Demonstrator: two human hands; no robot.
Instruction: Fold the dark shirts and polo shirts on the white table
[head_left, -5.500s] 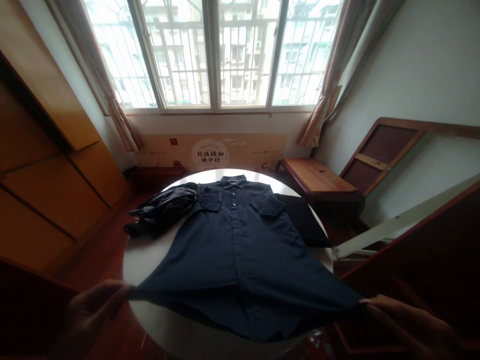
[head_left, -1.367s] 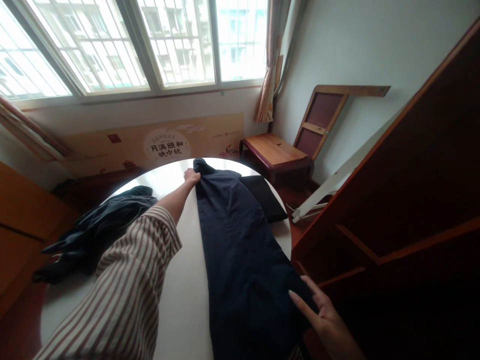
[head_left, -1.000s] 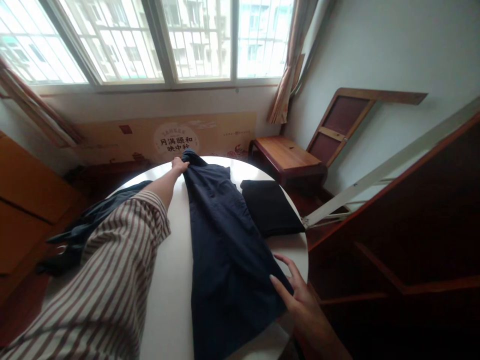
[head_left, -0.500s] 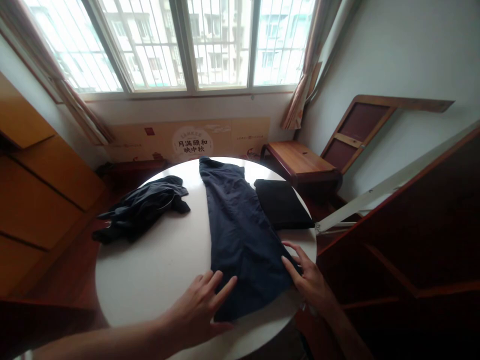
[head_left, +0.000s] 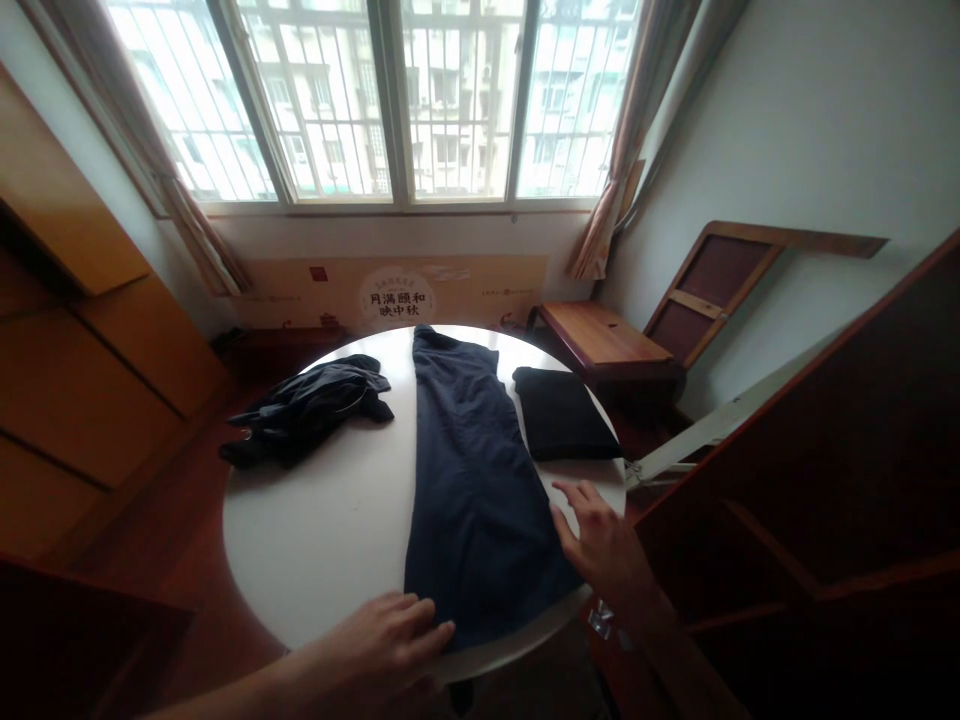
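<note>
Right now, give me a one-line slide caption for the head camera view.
Both hands, left hand and right hand, rest open on a lengthwise-folded navy shirt on a round white table.

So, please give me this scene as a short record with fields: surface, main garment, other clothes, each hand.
surface: round white table
main garment: navy shirt, folded into a long strip, lying flat along the table
other clothes: crumpled dark garment at left; folded black garment at right
left hand: flat, open, at the strip's near left corner
right hand: flat, open, on the strip's right edge
</note>
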